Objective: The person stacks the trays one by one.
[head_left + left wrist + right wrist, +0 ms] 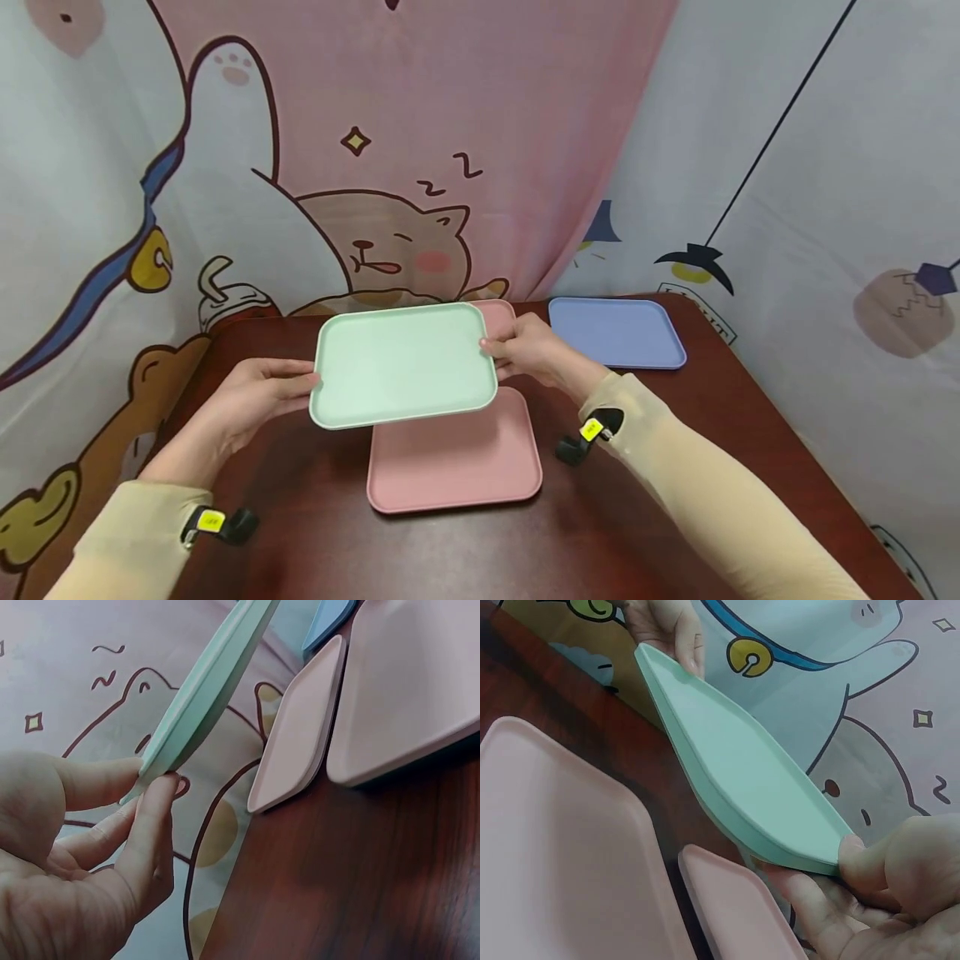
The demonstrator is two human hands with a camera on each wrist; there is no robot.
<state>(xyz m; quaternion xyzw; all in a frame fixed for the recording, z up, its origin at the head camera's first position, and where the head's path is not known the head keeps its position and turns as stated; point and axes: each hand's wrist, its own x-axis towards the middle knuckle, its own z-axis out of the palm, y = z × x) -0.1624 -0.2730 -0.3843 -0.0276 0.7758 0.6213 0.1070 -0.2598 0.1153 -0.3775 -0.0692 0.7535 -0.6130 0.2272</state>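
Observation:
A mint green rectangular tray (405,362) is held up above the table between both hands. At its left short edge my left hand (258,396) pinches the rim, thumb on one face and fingers on the other, as the left wrist view shows. My right hand (534,348) grips the opposite short edge, its thumb over the rim and its fingers underneath. Below the green tray lies a larger-looking pink tray (457,471), partly covered by it in the head view. Behind, a second pink tray (739,907) is mostly hidden by the green one in the head view.
A blue tray (618,333) rests at the back right of the dark wooden table (450,558). Curtains (480,125) printed with cartoon animals hang along the back and both sides, close against the table's edges.

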